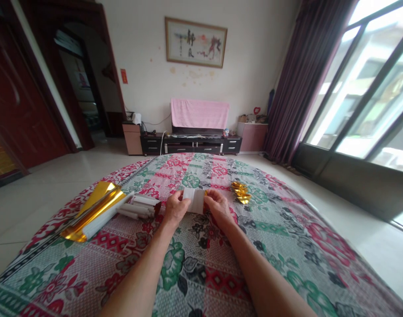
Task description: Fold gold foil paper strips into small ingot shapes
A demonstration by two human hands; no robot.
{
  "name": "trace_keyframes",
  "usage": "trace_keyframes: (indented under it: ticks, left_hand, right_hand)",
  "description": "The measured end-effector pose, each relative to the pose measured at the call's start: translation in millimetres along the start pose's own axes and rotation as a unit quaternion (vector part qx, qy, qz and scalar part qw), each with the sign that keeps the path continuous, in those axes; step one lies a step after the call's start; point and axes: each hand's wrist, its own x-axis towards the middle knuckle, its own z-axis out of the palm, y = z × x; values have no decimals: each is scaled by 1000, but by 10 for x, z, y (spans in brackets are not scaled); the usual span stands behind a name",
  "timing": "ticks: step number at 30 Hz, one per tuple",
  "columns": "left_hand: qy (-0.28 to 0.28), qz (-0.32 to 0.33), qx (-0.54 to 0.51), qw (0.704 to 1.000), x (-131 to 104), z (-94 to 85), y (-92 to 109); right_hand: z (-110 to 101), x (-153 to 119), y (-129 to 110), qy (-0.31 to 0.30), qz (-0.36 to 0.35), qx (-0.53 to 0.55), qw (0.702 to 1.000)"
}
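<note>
Between my two hands, above the patterned cloth, is a small white sheet of paper (195, 201) with a bit of gold at its right edge. My left hand (177, 207) pinches its left side, thumb on the near face. The right side is gripped by the thumb and fingers of my right hand (217, 206). Several folded gold pieces (241, 192) lie to the right of my right hand. Left of my left hand lie several white paper rolls (140, 206), next to a larger gold foil roll (95, 215) with a white side.
A round table with a floral cloth (188, 273) fills the foreground. Beyond it stand a low black cabinet (193, 145) and a screen under a pink cloth (200, 113). A purple curtain (300, 83) and windows are at the right, doorways at the left.
</note>
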Motion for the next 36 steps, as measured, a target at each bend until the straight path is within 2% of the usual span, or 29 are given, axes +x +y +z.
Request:
trace_keyframes:
  ticks: [8,16,21,28,36]
  left_hand:
    - [-27,-36,-89,995,-50,-20,84]
    - [-35,-35,-90,995,-81,-31,156]
    - [-25,-57,-88,994,-88,-32,155]
    - [-55,-42,-99,993,-65,-22,97]
    - [-76,-50,-118,989,-86,-22,131]
  right_hand:
    - [-9,0,-6,-1,-2,10,1000]
    - [3,-20,-44,-10,10,18,1000]
    - [12,-48,-78,-21,14,45,999]
    - [-6,-27,-35,-41,11,41,998]
    - [-27,-19,5,-61,6,40,997]
